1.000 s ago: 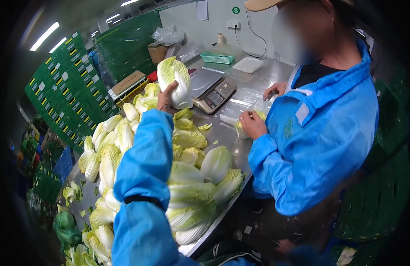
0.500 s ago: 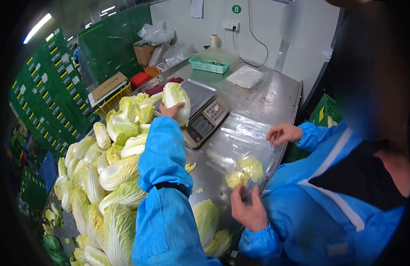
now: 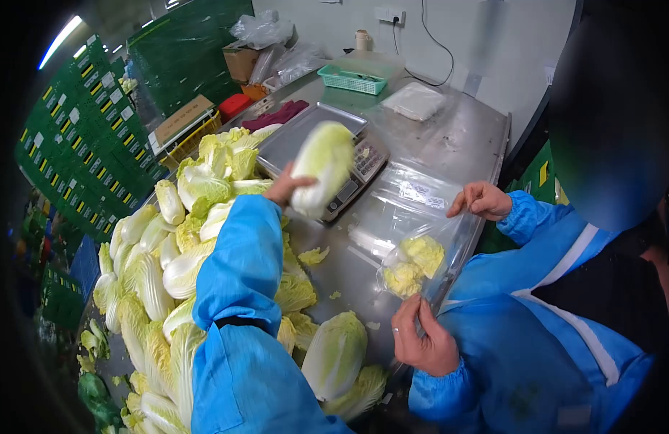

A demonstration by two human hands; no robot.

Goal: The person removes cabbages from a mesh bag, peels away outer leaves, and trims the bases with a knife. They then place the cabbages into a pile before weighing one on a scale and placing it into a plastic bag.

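My left hand (image 3: 282,189) grips a napa cabbage (image 3: 324,168) near its white base and holds it raised beside the digital scale (image 3: 352,181). The cabbage is slightly blurred, its leafy end tilted up and away. My thumb lies across the stem side; the other fingers are mostly hidden. A heap of napa cabbages (image 3: 186,267) lies left of my blue sleeve, with another cabbage (image 3: 336,354) to the right of it. My right hand is out of view.
At right, a co-worker's hands (image 3: 425,340) hold a clear plastic bag containing pale yellow cabbage pieces (image 3: 412,264). Clear bags (image 3: 414,199) lie on the metal table. A green basket (image 3: 352,79) stands at the back; green crates (image 3: 96,137) are stacked at left.
My left hand has moved the cabbage rightward and nearer, away from the scale's platform. The view has shifted slightly. The co-worker's bag now lies flatter, its contents more visible.
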